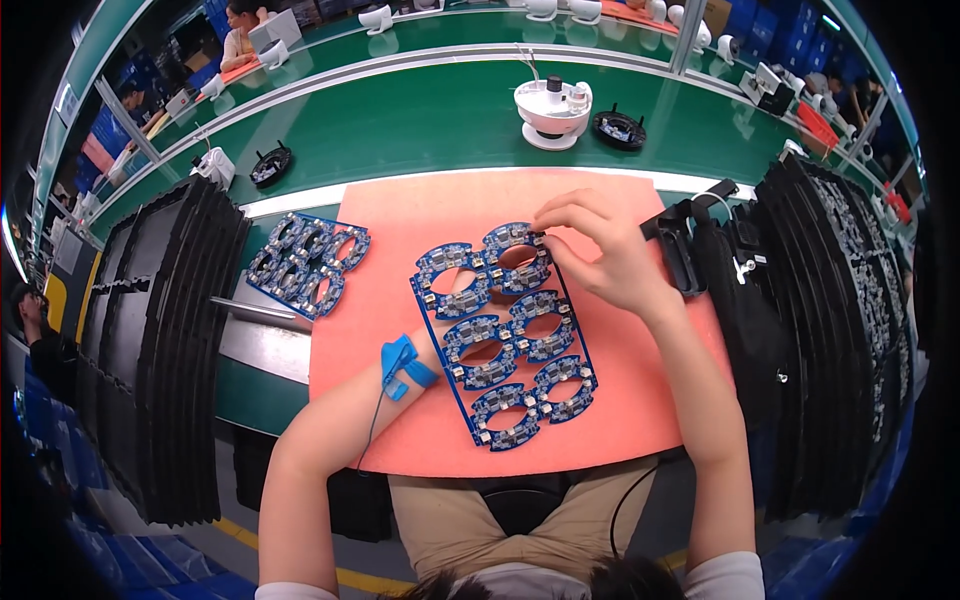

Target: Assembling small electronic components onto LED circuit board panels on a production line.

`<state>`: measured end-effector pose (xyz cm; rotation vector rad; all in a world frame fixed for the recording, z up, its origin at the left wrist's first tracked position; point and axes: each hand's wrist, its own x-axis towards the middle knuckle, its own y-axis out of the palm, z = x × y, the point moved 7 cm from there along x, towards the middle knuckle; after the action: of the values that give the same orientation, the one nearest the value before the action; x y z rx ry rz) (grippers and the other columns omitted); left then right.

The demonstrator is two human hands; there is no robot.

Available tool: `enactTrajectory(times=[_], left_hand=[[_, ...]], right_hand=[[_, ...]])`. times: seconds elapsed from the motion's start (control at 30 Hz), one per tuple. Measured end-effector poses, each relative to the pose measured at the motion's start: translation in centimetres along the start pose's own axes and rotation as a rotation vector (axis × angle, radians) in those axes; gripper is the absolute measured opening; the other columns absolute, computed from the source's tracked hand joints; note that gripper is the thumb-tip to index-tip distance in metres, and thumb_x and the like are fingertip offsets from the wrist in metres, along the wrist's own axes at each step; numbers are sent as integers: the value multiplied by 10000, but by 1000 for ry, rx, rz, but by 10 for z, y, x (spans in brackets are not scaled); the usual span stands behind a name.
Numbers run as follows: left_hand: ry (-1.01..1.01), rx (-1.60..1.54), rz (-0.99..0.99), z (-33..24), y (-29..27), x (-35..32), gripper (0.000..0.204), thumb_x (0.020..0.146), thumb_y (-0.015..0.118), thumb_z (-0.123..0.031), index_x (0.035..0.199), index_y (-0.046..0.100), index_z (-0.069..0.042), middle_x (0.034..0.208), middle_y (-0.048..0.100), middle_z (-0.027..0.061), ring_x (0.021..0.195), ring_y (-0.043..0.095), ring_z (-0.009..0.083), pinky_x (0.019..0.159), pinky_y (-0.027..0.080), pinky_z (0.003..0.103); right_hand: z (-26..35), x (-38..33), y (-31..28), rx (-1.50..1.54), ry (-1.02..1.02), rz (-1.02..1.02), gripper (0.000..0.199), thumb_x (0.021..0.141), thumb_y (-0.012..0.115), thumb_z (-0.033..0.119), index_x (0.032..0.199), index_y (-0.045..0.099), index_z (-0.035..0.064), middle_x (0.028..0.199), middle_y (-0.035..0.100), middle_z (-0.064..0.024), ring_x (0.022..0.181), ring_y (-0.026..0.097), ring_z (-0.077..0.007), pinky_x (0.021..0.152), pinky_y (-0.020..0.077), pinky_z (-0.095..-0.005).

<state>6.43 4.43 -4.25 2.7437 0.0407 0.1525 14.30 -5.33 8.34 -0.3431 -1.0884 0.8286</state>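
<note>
A blue panel of several ring-shaped circuit boards (512,340) is tilted above the orange-pink mat (620,400). My left hand (468,281) is underneath it, holding it up; skin shows through the openings, while most fingers are hidden. A blue wrist strap (404,368) with a thin cord is around my left wrist. My right hand (598,255) pinches the panel's far right corner between thumb and forefinger, beside a small dark part. A second blue circuit board panel (307,262) lies left, partly over the mat's edge.
Tall stacks of black trays stand at left (150,350) and right (830,330). Beyond the mat, a green conveyor (420,125) carries a white camera-like housing (552,115) and black round parts (619,130). A black device (680,255) sits by the mat's right edge. Other people work farther back.
</note>
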Motion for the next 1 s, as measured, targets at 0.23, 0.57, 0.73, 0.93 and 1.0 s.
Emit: enactTrajectory(times=[0.23,0.57,0.73,0.93,1.0], left_hand=[[-12,39,-33,-3,0,-2,570,721,649,99,1231,438,-40,1091,565,58,969,555,130,768,507,250],[-50,-61,-8,-9,6,-3,710,713,767,-56,1309,383,-11,1245,506,106,1119,524,178,950,465,308],[-30,-63,-5,-13,11,-3,688,727,754,-50,1304,379,-18,1247,496,109,1112,530,187,949,475,318],[-43,-295,29,-8,10,-2,604,784,671,16,1303,365,-28,1259,483,135,1132,524,210,972,471,343],[-24,-263,58,-3,15,3,626,783,666,27,1321,348,-28,1257,484,134,1136,521,208,974,472,352]], right_hand=[[-1,-5,2,-213,-55,82,130,720,651,23,848,633,23,848,634,-70,832,611,-234,722,504,-332],[4,-5,10,-197,-62,137,129,712,651,28,828,594,22,881,630,-64,824,619,-235,699,509,-325],[1,-4,4,-135,46,81,135,716,648,29,843,605,40,942,625,-73,851,615,-232,699,509,-324],[15,-3,21,-194,-79,93,233,732,655,32,962,623,46,1111,581,-87,965,587,-237,765,490,-314],[4,-5,10,-115,29,-42,187,773,635,80,953,613,33,1078,577,-101,991,569,-262,816,478,-357]])
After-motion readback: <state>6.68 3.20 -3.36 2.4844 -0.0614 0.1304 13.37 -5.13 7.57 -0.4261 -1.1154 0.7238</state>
